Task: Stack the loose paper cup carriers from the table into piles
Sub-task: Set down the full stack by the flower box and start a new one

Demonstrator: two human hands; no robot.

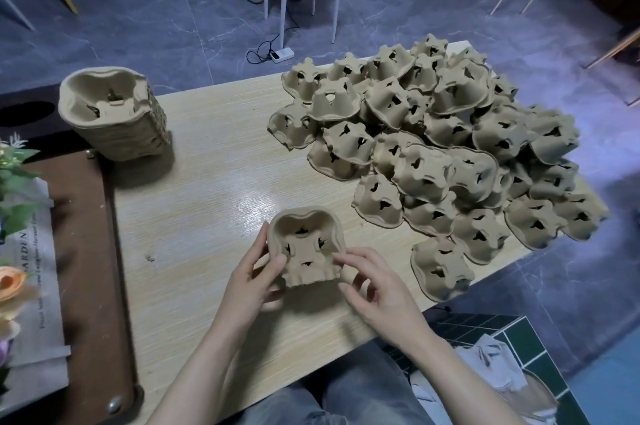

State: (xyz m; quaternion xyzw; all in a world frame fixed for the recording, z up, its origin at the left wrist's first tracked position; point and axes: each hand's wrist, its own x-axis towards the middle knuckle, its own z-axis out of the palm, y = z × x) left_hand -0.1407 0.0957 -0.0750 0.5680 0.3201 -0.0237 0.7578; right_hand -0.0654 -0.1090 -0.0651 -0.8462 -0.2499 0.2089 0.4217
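Cup carriers, a short nested set, sit between our hands near the counter edge, openings up. Left hand grips the set's side, thumb curled over the rim; right hand hovers just beside it, fingers loosely curled, holding nothing. Moulded pulp: we judge it light, stiff yet crushable, rough enough not to slip. Best held by the outer walls or rim. Loose heap lies beyond the right hand; finished pile well beyond the left.
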